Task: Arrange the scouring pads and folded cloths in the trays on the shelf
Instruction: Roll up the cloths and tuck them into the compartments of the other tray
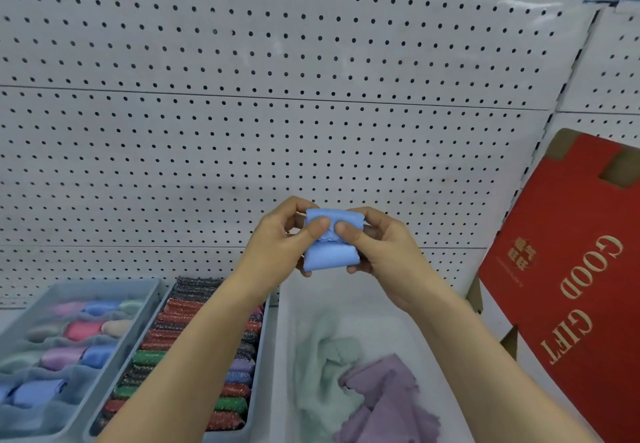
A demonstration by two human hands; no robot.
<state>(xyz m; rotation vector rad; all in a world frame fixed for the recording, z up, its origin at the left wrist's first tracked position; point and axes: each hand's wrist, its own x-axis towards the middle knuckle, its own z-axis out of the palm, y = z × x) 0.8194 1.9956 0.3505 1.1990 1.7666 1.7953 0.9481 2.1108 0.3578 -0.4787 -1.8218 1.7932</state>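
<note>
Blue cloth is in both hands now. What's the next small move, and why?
Likely carry the blue cloth left and down toward the grey tray. The left hand and right hand pinch it already rolled up, that tray holds similar rolled cloths, and the white bin beneath holds only loose cloths.

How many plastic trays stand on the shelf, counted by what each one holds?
Grey plastic tray on the left with soft folded cloths: 1
Grey plastic tray in the middle with glittery scouring pads: 1
White plastic tray on the right with loose unfolded cloths: 1
Total: 3
</note>
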